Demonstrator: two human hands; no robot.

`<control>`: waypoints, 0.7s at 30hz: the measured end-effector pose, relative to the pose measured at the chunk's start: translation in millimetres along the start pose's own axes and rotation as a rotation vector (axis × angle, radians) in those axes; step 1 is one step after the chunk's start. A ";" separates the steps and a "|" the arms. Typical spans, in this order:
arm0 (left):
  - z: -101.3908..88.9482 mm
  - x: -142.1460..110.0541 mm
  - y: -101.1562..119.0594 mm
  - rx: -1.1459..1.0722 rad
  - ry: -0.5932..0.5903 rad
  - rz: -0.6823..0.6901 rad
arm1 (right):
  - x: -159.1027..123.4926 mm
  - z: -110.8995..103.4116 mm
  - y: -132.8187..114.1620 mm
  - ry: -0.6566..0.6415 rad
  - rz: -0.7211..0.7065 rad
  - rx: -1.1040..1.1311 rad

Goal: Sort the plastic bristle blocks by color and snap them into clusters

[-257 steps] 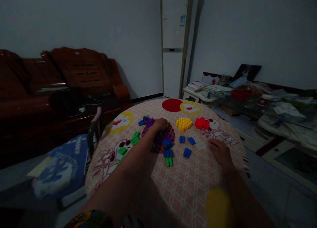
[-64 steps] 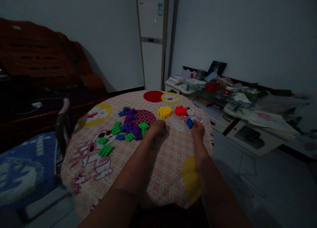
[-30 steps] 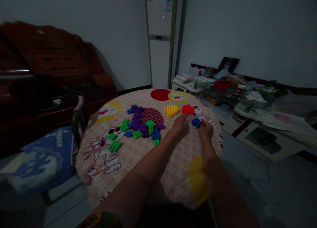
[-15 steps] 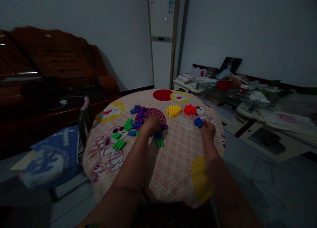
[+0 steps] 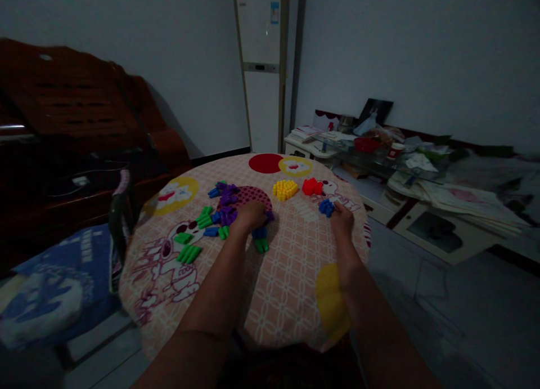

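Note:
My left hand [image 5: 253, 213] reaches down, fingers curled and mostly hidden, among purple plastic pieces [image 5: 228, 214] and blue pieces [image 5: 260, 232]; what it grips I cannot make out. Just in front of its wrist side lie green pieces [image 5: 261, 245]. On the right, my right hand [image 5: 342, 219] has its fingertips closed at the edge of a small cluster of blue plastic pieces [image 5: 326, 208]. Beyond it stand a red cluster [image 5: 312, 187] and a yellow cluster [image 5: 285, 189]. More green pieces [image 5: 188, 254] are scattered left of my left arm.
Everything lies on a round table with a patterned pink cloth [image 5: 278, 299]. A chair with a blue cover [image 5: 71, 282] stands at the left, near a wooden sofa [image 5: 84, 102]. A cluttered low cabinet [image 5: 447, 231] runs along the right. A tall white unit [image 5: 262, 107] stands behind.
The view has turned slightly right, so the whole scene sits farther left. Both hands stay at about the same places on the table, the right one still at the blue cluster.

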State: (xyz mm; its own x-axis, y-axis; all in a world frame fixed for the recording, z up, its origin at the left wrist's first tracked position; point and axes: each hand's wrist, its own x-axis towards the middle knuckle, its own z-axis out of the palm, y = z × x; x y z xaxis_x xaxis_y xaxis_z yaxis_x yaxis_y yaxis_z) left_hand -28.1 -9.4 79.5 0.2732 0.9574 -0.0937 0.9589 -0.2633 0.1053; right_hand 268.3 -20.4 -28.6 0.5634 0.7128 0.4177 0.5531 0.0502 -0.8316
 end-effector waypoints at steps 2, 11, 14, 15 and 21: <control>1.6 3.2 4.5 -0.100 0.084 0.066 | -1.2 0.0 -1.6 0.026 0.037 -0.007; 42.7 35.4 71.5 -0.861 0.122 0.204 | -0.6 2.3 0.4 0.039 0.060 -0.005; 51.0 45.0 86.8 -0.830 0.171 0.179 | -1.0 1.5 0.3 0.040 0.040 -0.023; 52.4 48.2 90.3 -0.784 0.195 0.191 | -1.1 1.2 0.1 0.037 0.031 -0.025; 54.6 70.6 108.3 -0.567 0.251 0.304 | 0.3 0.8 2.5 0.012 -0.002 -0.022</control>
State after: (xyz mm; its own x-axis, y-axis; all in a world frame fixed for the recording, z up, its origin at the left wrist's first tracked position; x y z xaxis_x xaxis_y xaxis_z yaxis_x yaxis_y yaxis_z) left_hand 99.3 23.2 30.3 0.4326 0.8671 0.2469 0.6356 -0.4875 0.5986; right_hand 269.3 -19.5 -30.8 0.5700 0.7040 0.4236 0.5673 0.0358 -0.8227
